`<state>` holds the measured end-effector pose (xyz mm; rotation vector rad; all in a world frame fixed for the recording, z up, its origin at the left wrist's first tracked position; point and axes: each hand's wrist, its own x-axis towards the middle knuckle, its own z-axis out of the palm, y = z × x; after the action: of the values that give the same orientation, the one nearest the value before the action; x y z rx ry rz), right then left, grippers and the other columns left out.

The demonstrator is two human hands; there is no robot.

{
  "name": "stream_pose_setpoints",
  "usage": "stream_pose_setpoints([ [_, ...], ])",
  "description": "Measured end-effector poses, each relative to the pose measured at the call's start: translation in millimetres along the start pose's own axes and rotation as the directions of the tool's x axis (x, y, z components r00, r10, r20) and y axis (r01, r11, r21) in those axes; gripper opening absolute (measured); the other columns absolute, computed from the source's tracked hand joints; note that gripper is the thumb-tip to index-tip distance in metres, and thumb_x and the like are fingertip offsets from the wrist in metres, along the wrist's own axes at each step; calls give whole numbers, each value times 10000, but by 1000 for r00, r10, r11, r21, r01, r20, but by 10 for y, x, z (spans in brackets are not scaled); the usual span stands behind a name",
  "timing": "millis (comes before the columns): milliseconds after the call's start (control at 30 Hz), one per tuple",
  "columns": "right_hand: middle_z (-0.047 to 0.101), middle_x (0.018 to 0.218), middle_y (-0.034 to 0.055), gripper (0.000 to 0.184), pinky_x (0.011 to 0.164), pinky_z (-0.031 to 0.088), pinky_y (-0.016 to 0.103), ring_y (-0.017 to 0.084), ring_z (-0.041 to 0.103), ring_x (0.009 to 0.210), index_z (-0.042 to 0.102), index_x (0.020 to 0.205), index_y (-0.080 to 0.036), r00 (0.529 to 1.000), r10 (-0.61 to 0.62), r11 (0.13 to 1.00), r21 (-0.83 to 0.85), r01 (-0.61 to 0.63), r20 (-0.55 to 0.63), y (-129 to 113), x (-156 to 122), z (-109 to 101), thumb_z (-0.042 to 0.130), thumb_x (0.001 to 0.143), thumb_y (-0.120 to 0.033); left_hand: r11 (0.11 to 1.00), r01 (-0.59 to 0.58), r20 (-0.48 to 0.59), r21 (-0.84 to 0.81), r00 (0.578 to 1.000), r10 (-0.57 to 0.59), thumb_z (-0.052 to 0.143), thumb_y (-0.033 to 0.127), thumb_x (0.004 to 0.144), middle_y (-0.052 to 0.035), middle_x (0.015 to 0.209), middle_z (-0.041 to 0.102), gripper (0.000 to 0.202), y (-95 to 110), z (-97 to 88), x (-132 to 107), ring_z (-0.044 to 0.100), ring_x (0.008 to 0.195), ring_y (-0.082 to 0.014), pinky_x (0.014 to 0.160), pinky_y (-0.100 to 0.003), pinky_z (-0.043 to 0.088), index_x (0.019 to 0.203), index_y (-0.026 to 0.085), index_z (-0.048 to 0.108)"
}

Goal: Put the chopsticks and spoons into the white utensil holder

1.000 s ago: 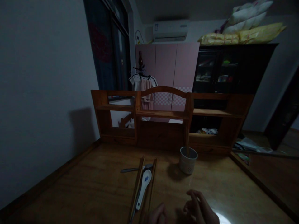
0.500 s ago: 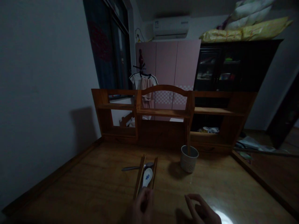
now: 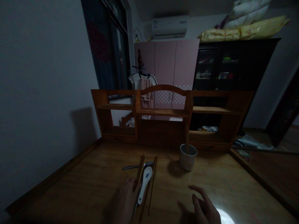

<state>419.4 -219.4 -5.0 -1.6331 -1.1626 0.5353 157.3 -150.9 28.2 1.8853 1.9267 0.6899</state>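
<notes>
1. Left-side chopsticks (image 3: 141,168): these are lying lengthwise on the table (image 3: 77,186), left of the white spoon (image 3: 145,183); their far part is crossing the handle of a metal spoon (image 3: 130,167), which is probably propping them slightly.
2. Left hand (image 3: 127,196): I am placing my fingers at these chopsticks; whether I am pinching or merely touching them I cannot tell, my hand hiding the contact; I am apparently working from the outer side because the white spoon is occupying the inner one.
3. White spoon: it is lying with its bowl away from me, handle towards me; right-side chopsticks (image 3: 153,183) are running along its other side.
4. Right hand (image 3: 205,203): I am holding thumb and fingers apart, gripping nothing; the cup (image 3: 187,162) is standing upright beyond.
5. Cup: upright sticks (image 3: 187,138) are standing inside, its wall presumably supporting them; a wooden shelf unit (image 3: 161,133) is standing behind.
</notes>
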Motion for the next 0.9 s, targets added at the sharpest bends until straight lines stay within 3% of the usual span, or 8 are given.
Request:
stream_pose_setpoints([
  [233, 450, 469, -59, 542, 448, 312, 213, 138, 429, 429, 598, 1120, -205, 1000, 11, 1000, 22, -11, -7, 4, 11, 18, 429, 838, -636, 996, 59, 31, 70, 998, -62, 370, 307, 914, -73, 897, 693, 299, 59, -94, -8, 644, 834, -181, 714, -255, 422, 856, 194, 640],
  [333, 449, 473, -59, 543, 442, 309, 211, 136, 425, 427, 597, 1121, -206, 1000, 23, 999, 41, -22, -8, 19, 10, 29, 442, 831, -638, 998, 41, 15, 44, 999, -42, 370, 241, 894, -94, 976, 688, 275, 70, -124, 6, 643, 912, -192, 764, -269, 437, 931, 172, 634],
  [467, 437, 464, -59, 551, 425, 284, 212, 129, 385, 413, 605, 1105, -202, 1000, 16, 998, 54, -16, -9, 46, 14, 39, 451, 823, -650, 999, 16, -103, 50, 995, -11, 332, 170, 885, -130, 1117, 652, 326, 174, -120, -84, 633, 1017, -213, 818, -297, 472, 1063, 146, 604],
  [567, 439, 455, -55, 568, 415, 280, 219, 134, 398, 400, 610, 1106, -195, 1000, 1, 997, 72, -1, -3, 55, 16, 45, 442, 820, -655, 996, -81, -121, 35, 989, 85, 365, 150, 873, -100, 1105, 676, 332, 269, 34, -206, 661, 985, -198, 801, -277, 512, 1086, 183, 618],
  [667, 461, 469, -49, 530, 418, 286, 218, 138, 416, 410, 608, 1107, -201, 1000, -18, 997, 79, 16, 18, 50, 10, 48, 423, 841, -621, 966, -234, -49, 112, 969, 241, 400, 116, 860, -100, 1163, 683, 365, 338, 300, -285, 650, 1061, -208, 856, -276, 528, 1126, 195, 637],
  [800, 493, 495, -36, 445, 433, 309, 210, 140, 434, 442, 648, 985, -211, 999, -41, 998, 49, 41, -4, 51, -11, 40, 446, 838, -579, 902, -223, 39, 371, 973, 225, 344, 20, 852, -170, 1350, 559, 474, 375, 625, -281, 554, 1218, -267, 945, -358, 517, 1254, 105, 579],
  [900, 536, 534, -20, 412, 453, 337, 210, 145, 473, 468, 660, 899, -211, 998, -57, 998, 37, 57, -9, 63, -28, 31, 446, 843, -558, 858, -221, -39, 464, 963, 268, 295, -57, 816, -166, 1357, 553, 555, 339, 773, -236, 603, 1156, -273, 913, -381, 535, 1246, 129, 592],
])
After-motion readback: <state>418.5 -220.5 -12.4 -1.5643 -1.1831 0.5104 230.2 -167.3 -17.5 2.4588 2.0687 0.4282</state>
